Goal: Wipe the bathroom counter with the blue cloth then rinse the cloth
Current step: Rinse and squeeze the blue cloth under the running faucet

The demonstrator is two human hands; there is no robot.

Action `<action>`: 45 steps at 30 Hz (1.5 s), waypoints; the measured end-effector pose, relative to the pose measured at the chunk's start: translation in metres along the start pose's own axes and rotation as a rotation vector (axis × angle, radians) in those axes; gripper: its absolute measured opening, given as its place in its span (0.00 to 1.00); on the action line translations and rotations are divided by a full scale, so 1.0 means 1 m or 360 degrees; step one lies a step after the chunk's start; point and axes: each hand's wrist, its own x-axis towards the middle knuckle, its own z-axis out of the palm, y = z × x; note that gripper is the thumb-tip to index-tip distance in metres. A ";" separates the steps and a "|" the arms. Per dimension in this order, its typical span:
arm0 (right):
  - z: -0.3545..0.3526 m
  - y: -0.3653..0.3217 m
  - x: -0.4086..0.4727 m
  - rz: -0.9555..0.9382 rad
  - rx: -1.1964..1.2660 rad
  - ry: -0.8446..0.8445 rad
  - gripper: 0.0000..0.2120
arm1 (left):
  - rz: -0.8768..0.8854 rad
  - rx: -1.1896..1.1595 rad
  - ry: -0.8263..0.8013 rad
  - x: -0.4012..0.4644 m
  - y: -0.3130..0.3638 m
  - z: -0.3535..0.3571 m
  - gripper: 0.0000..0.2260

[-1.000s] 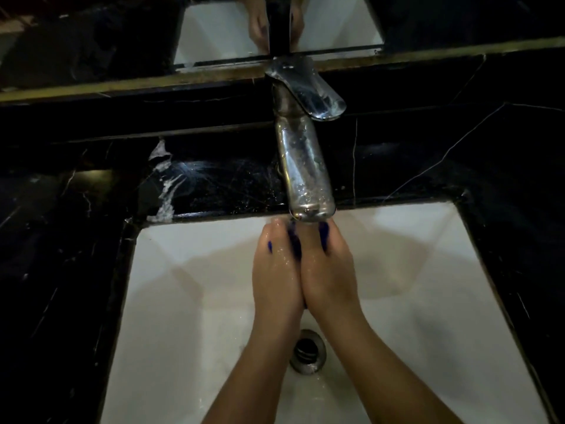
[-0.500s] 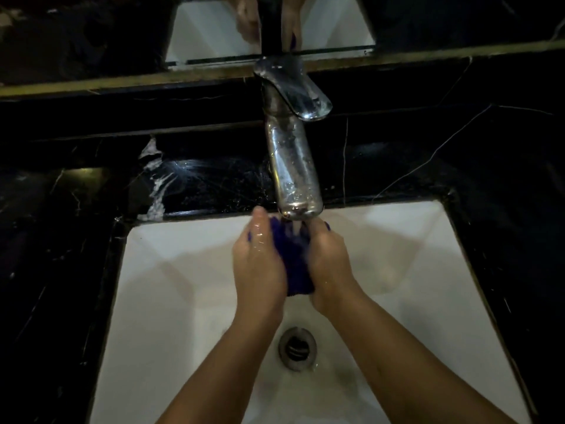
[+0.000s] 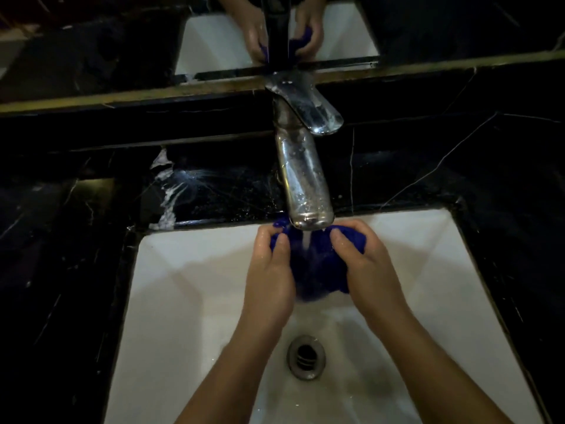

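Observation:
The blue cloth (image 3: 318, 267) hangs bunched between my two hands over the white sink (image 3: 189, 301), right under the spout of the chrome faucet (image 3: 302, 175). A thin stream of water runs from the spout onto the cloth. My left hand (image 3: 269, 270) grips the cloth's left side with curled fingers. My right hand (image 3: 363, 264) grips its right side the same way. The black marble counter (image 3: 76, 255) surrounds the sink and shows wet streaks behind the basin at the left.
The faucet lever (image 3: 308, 105) points toward me and to the right. A metal drain (image 3: 305, 356) sits in the basin below my wrists. A mirror (image 3: 214, 35) behind the counter reflects my hands and the cloth. White smears (image 3: 168, 194) mark the counter left of the faucet.
My hands were pressed together around the cloth a second ago. They have drawn apart, spreading the cloth wider under the running water.

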 end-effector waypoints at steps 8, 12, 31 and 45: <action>0.041 0.000 -0.024 -0.0141 -0.0132 0.0030 0.14 | 0.0401 0.0468 0.0038 0.002 -0.009 0.002 0.09; 0.038 0.003 -0.015 -0.0125 -0.0174 -0.0032 0.17 | 0.0201 0.0233 -0.0007 -0.004 -0.006 0.004 0.13; 0.052 -0.013 -0.009 -0.0126 -0.0161 0.0044 0.13 | 0.0221 0.0213 0.0081 0.000 -0.001 -0.003 0.08; -0.011 -0.013 -0.004 0.0305 0.0197 0.0288 0.08 | -0.0122 -0.0003 0.0455 0.008 -0.006 -0.028 0.06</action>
